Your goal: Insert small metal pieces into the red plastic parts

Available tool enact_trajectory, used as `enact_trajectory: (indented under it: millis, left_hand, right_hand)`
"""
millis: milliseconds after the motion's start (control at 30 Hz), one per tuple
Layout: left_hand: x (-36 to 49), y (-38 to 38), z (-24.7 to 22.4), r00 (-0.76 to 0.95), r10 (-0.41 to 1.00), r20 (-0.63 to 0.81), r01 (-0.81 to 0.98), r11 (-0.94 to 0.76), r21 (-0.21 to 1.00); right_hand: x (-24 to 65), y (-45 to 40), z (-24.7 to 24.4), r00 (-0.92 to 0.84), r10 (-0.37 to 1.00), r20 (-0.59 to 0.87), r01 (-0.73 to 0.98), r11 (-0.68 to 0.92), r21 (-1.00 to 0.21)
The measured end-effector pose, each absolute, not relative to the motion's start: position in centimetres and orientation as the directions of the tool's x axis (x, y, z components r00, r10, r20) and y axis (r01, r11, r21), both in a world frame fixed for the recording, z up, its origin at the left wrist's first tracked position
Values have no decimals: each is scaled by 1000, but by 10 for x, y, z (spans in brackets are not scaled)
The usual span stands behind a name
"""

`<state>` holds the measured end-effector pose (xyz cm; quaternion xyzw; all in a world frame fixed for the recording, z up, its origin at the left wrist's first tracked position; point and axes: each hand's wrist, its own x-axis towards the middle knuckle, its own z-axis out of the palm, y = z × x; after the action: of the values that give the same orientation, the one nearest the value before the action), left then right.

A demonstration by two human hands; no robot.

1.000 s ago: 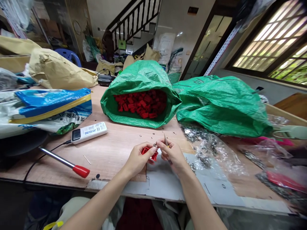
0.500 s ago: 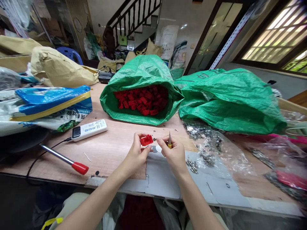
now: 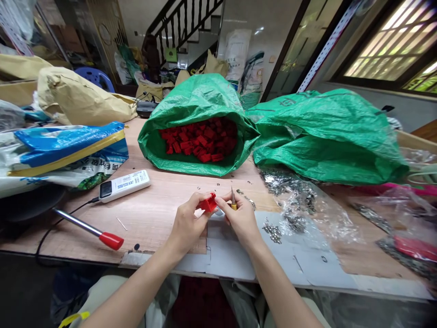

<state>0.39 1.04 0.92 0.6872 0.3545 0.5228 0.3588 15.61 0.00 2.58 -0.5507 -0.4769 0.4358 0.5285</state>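
A small red plastic part (image 3: 209, 203) is pinched between the thumb and fingers of my left hand (image 3: 190, 220). My right hand (image 3: 241, 217) is closed around a pointed tool (image 3: 233, 199) with a yellow grip, its tip standing up. The thumb and index fingertip of that hand touch the red part's right side; any small piece between them is hidden. Right of my right hand lies a little pile of metal pieces (image 3: 272, 231), with another line of them (image 3: 247, 198) behind it.
A green sack (image 3: 194, 167) full of red parts lies open behind my hands, another green sack (image 3: 327, 136) to its right. Clear plastic with metal pieces (image 3: 300, 205) lies right. At left are a white device (image 3: 124, 186), a red-handled lever (image 3: 111, 240) and a blue-white bag (image 3: 71, 146).
My right thumb and fingertip have moved left against the red part, closing the gap where a small dark piece showed. The red part is now tilted. The whole view has shifted slightly.
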Motion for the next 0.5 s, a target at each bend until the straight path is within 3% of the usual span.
enact_trajectory:
  millis: [100, 200, 333, 500]
  left_hand:
    - [3, 10, 6, 192, 852, 488, 95, -511, 854]
    - [3, 8, 5, 184, 841, 509, 99, -531, 842]
    - [3, 8, 6, 167, 847, 506, 128, -527, 840]
    - [3, 8, 7, 199, 825, 528, 116, -555, 824]
  right_hand:
    - [157, 0, 30, -82, 970, -228, -300, -242, -923]
    - [159, -2, 34, -219, 935, -280, -429, -350, -833]
    - [166, -1, 36, -176, 952, -250, -396, -301, -867]
    - [169, -1, 32, -109, 982, -156, -154, -172, -973]
